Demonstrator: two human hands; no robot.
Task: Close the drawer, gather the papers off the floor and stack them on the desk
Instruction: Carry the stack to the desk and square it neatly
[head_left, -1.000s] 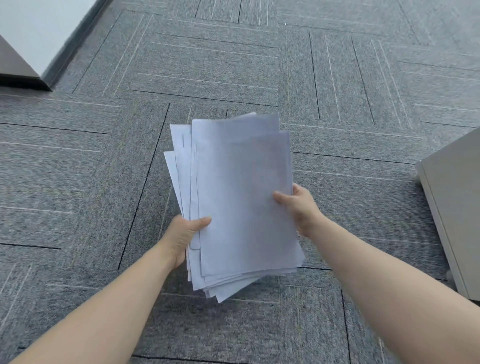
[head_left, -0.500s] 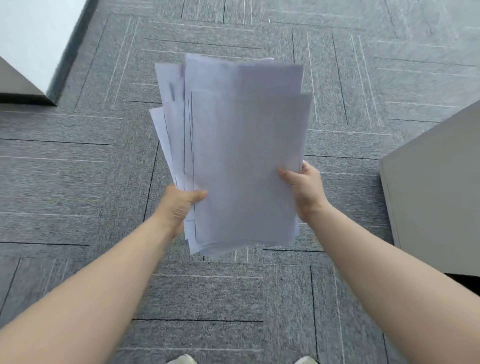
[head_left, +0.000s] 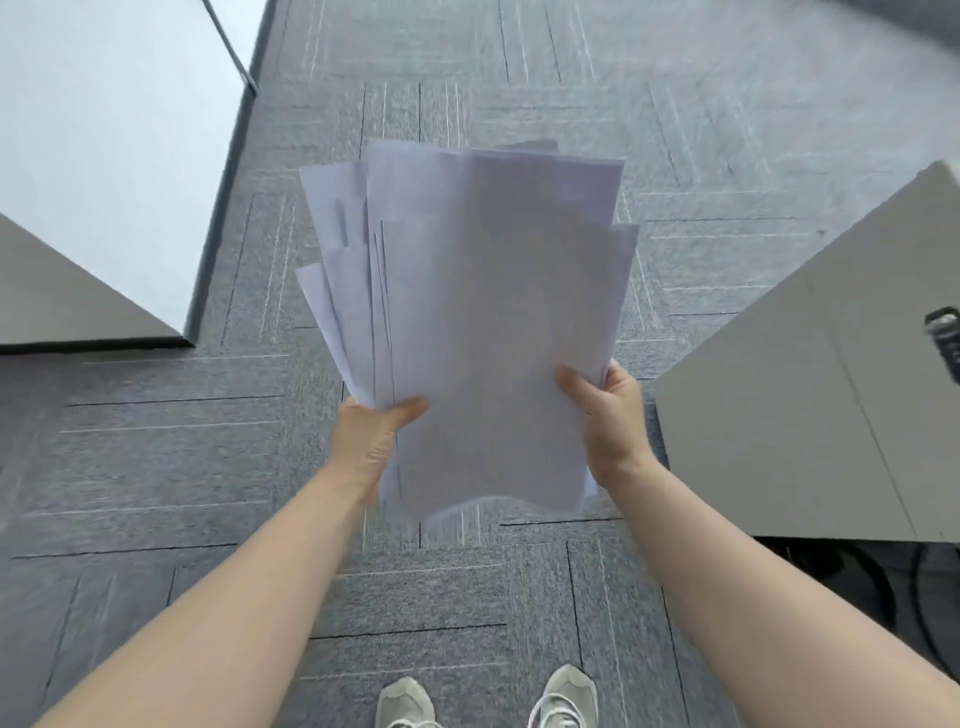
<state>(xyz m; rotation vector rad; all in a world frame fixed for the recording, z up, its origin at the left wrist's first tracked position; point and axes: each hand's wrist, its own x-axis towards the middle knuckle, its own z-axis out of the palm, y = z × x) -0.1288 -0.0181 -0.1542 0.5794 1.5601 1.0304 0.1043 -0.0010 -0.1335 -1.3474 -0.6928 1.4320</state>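
Observation:
A loose, uneven stack of white papers is held up in front of me, well above the grey carpet. My left hand grips its lower left edge, thumb on top. On the lower right edge sits my right hand, thumb also on top. The sheets are fanned and misaligned, with corners sticking out at the left. A grey desk surface lies at the right, with a small dark object at the frame edge. No drawer is in view.
A white and grey furniture corner fills the upper left. Grey carpet tiles cover the floor between it and the desk. My two pale shoes show at the bottom edge. Dark cables lie under the desk at the lower right.
The papers have risen from near the floor to chest height, still in both hands. My view has lifted: the desk at the right looms larger and my shoes have come into view.

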